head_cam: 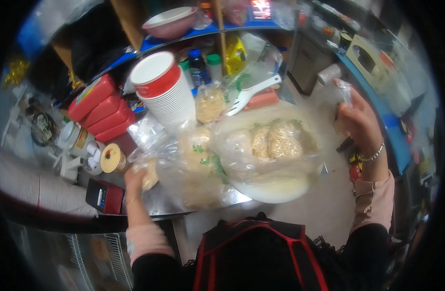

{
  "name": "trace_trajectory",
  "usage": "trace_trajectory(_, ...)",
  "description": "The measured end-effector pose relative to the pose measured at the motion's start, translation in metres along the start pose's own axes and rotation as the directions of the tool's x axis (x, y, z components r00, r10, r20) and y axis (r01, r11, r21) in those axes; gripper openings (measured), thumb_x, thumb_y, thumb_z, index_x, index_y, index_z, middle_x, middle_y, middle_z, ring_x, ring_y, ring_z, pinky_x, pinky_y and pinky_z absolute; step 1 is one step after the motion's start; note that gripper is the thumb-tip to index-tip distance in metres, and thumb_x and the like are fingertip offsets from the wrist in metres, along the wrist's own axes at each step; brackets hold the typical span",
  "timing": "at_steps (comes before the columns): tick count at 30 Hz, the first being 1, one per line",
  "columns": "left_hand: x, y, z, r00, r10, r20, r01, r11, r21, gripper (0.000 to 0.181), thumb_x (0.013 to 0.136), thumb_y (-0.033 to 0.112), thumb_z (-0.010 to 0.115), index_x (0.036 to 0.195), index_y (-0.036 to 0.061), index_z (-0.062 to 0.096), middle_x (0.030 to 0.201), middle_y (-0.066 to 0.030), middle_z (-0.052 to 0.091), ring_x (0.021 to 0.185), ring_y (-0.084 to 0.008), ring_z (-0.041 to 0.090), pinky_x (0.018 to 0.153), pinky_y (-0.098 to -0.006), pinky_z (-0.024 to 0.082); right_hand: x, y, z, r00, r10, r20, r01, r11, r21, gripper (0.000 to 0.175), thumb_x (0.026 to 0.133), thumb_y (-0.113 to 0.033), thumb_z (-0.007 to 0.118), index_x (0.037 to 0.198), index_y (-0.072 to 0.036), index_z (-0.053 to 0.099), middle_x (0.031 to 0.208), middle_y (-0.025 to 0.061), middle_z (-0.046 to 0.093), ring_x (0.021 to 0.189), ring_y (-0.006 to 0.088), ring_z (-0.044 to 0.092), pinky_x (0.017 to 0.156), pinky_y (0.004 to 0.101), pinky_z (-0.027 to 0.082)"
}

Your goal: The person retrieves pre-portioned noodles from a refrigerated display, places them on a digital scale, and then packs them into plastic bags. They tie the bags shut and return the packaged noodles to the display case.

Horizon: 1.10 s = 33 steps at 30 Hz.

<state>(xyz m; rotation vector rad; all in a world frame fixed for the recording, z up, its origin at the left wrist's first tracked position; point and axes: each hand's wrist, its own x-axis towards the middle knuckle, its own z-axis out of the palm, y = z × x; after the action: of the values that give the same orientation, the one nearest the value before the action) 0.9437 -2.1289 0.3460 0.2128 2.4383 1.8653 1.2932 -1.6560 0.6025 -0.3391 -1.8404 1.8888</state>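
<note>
My left hand [134,180] is at the left of the steel counter, its fingers around a tan food bundle [150,176] in clear plastic. Raised at the right, my right hand [360,120] pinches a bunched piece of clear plastic film [344,91]. Between my hands lies a large clear plastic bag [244,168] with bundles that look like dry noodles [286,141] inside. It rests on a round white board [273,191]. Left of that, a second bag with green print [200,160] holds more tan food; its contents are blurred.
Behind the bags stand a tall stack of paper tubs [164,94], a small noodle bag [210,103] and a white slotted spoon [253,95]. Red boxes [102,109], a lidded tub [113,158] and a red-black device [105,196] line the left. A shelf [244,25] runs behind.
</note>
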Motion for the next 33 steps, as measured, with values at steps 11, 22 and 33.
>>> trace_trajectory(11,-0.141,0.276,0.051,0.975,0.046,0.216,0.107,0.758,-0.644,0.044,0.080,0.020,0.054,0.114,-0.0088,0.049,0.104,-0.0182,0.059,0.084,-0.0242,0.063,0.073,-0.0338,0.054,0.010,-0.013,-0.023,0.961,0.033,0.274,-0.044,0.999,0.033,0.062,0.079,-0.012,0.059,0.135,-0.003,0.035,0.066,-0.0034,0.048,0.046,0.0033,0.043,0.041,0.0168,0.036)
trace_trajectory(22,-0.102,0.249,0.281,0.580,-0.369,0.726,0.622,0.777,-0.101,0.035,0.083,0.014,0.055,0.108,-0.0100,0.052,0.101,-0.0190,0.062,0.086,-0.0268,0.063,0.076,-0.0360,0.052,0.003,-0.014,-0.033,0.920,0.050,0.389,-0.076,0.996,0.052,0.069,0.078,-0.016,0.063,0.137,-0.001,0.031,0.065,-0.0030,0.047,0.047,0.0056,0.044,0.043,0.0172,0.035)
trace_trajectory(33,-0.120,0.205,0.245,0.894,0.339,0.291,-0.432,0.491,0.756,0.055,0.078,0.053,0.055,0.103,0.0033,0.061,0.106,-0.0208,0.057,0.099,-0.0363,0.053,0.089,-0.0445,0.039,0.001,-0.005,-0.044,0.915,0.027,0.404,-0.083,0.989,0.121,0.062,0.079,-0.008,0.058,0.136,-0.004,0.033,0.069,-0.0030,0.049,0.050,0.0041,0.044,0.045,0.0168,0.036)
